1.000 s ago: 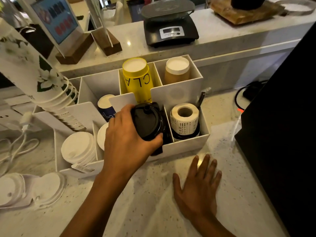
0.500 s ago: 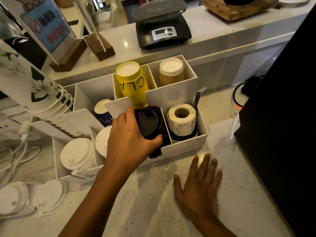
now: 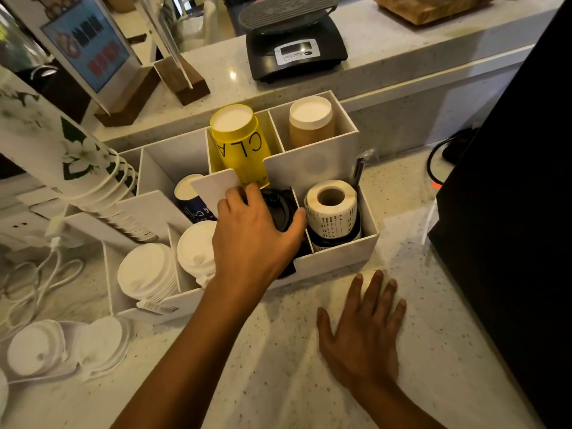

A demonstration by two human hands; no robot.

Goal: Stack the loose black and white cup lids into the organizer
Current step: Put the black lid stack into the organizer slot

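A white divided organizer [image 3: 340, 258] stands on the speckled counter. My left hand [image 3: 253, 239] reaches into its front middle compartment and grips a stack of black lids [image 3: 280, 205], which sits low in that slot, mostly hidden by my fingers. Two stacks of white lids [image 3: 145, 270] [image 3: 196, 249] lie in the compartments to the left. More white lids in a clear sleeve [image 3: 37, 348] lie loose on the counter at the lower left. My right hand [image 3: 362, 332] rests flat and open on the counter in front of the organizer.
A label roll [image 3: 331, 209] fills the right front slot. Yellow cups [image 3: 238, 140], brown cups [image 3: 311, 122] and a navy cup [image 3: 192, 199] stand in the rear slots. A flower-print cup stack [image 3: 62, 150] leans at left, white cables [image 3: 31, 274] lie nearby, a scale [image 3: 294, 48] sits on the ledge, and a black machine [image 3: 510, 212] stands at right.
My left hand has pushed the black lids down and deeper into the front middle compartment. My right hand has stayed flat on the counter.
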